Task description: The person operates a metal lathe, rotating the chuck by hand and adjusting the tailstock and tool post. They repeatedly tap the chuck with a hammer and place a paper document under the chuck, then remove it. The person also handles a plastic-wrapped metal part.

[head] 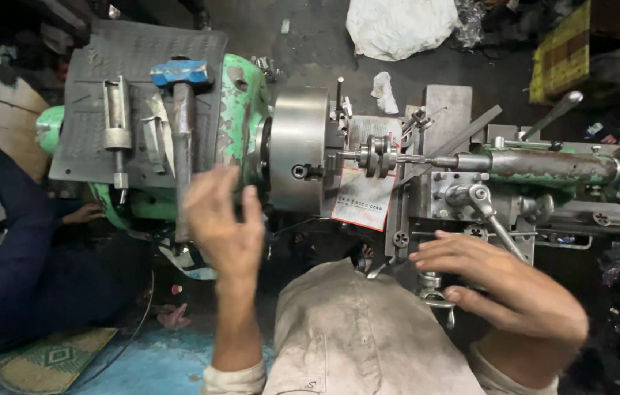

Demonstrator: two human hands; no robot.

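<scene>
- We stand at a green lathe [240,102], looking down over our own shirt front.
- Workpiece [377,156]: a short stepped metal part w/ collars, already mounted — one end in the chuck [297,148], other end met by the tailstock [544,167] centre. So setup looks done, in our judgement; no chips or cutting visible, so machining itself seems left.
- Its long axis runs along the lathe bed, left-right in the view; thicker collar end sits near the chuck, thin end points toward the tailstock.
- Left hand [224,223]: raised in front of the headstock, near the chuck's lower edge, fingers spread and loose, gripping nothing. Can't tell if it touches the machine.
- Right hand [504,281]: at the carriage's front edge, fingers extended, mostly flat, tips by the apron; a small handle [434,289] sits under it — not clearly gripped.
- A printed paper sheet [365,186] hangs under the workpiece.
- On the headstock's top mat: a blue-headed hammer [180,110] and a chuck key [117,124], both lying across the bed axis.
- Another person's dark-sleeved arm [3,219] lies at the lathe's left end.
</scene>
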